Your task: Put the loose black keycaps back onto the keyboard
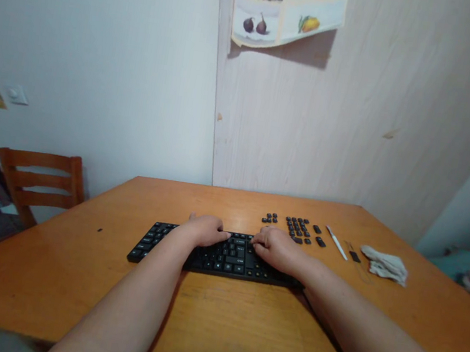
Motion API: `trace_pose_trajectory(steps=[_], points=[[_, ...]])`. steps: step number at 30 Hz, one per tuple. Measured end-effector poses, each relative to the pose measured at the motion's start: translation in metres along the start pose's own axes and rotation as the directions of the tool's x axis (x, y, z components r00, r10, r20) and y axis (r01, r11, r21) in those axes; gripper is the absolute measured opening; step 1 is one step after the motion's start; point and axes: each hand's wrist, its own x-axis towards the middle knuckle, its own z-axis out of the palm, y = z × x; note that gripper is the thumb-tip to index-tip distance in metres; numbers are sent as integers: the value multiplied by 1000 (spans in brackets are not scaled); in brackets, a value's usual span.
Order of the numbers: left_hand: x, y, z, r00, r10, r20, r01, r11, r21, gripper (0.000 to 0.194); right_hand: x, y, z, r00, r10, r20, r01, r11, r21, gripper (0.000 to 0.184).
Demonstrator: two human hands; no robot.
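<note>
A black keyboard (234, 259) lies flat on the wooden table in front of me. Its right part shows bare spots without keycaps. My left hand (204, 232) rests over the keyboard's far edge, thumb stretched right across the upper keys; its other fingers are mostly hidden behind the hand, seemingly around that edge. Bent over the bare section right of the main keys is my right hand (275, 248), its fingertips drawn together at the upper row. Whatever may be between those fingertips is too small to make out. Loose black keycaps (298, 227) lie in groups beyond the right hand.
Right of the keycaps lie a white pen-like tool (337, 243), a small dark piece with thin wires (355, 256) and a crumpled pale cloth (384, 265). A cable (336, 341) runs beneath my right forearm. A wooden chair (41, 178) stands left of the table (80, 276).
</note>
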Motion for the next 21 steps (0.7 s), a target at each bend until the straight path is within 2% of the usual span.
trace_pose_trajectory(steps=[4,10,17,21], points=[[9,4,0,999,32,-15,-31,999,30,51,0,0,-2,1000,15,-24,-15,1000,11,25],[22,19,17,986,125,-114,-131,990,-49,41,0,2,-1,994,93,-57,-92,996,6,25],[19,36,20,979,72,-189,-88,993,-77,34,0,9,-4,964,237,-124,-235,972,28,28],[16,43,20,976,34,-215,-62,990,-127,31,0,12,-2,947,276,-163,-273,961,43,29]])
